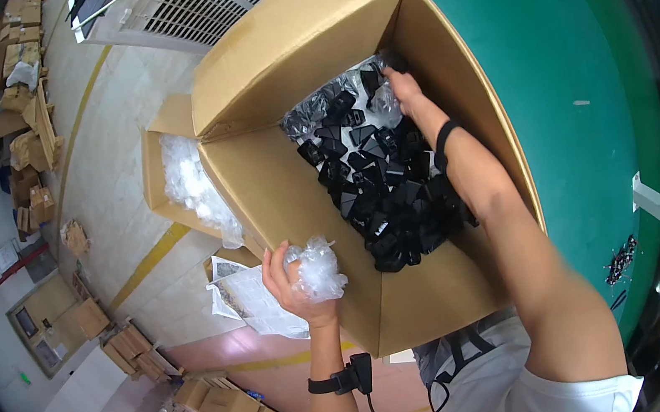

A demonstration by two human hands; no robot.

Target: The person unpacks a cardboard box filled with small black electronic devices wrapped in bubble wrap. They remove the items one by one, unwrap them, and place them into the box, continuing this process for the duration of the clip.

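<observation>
1. Black plastic parts (383, 190) fill the large cardboard box (293, 186); the right hand (402, 90) reaches to its far end, fingers down among bagged parts. How far they are closed I cannot tell.
2. The left hand (294, 283) is closed around crumpled clear bags (318, 268), just outside the box's near wall.
3. Best to lift one bagged part cleanly, keeping the forearm off the heap.
4. Left of the left hand, a smaller box (159, 158) holds more clear bags; the tall box walls crowd the reach.

Brown cardboard box (276, 180), black parts (383, 190), clear plastic wrap (318, 268), green floor (569, 46).
</observation>
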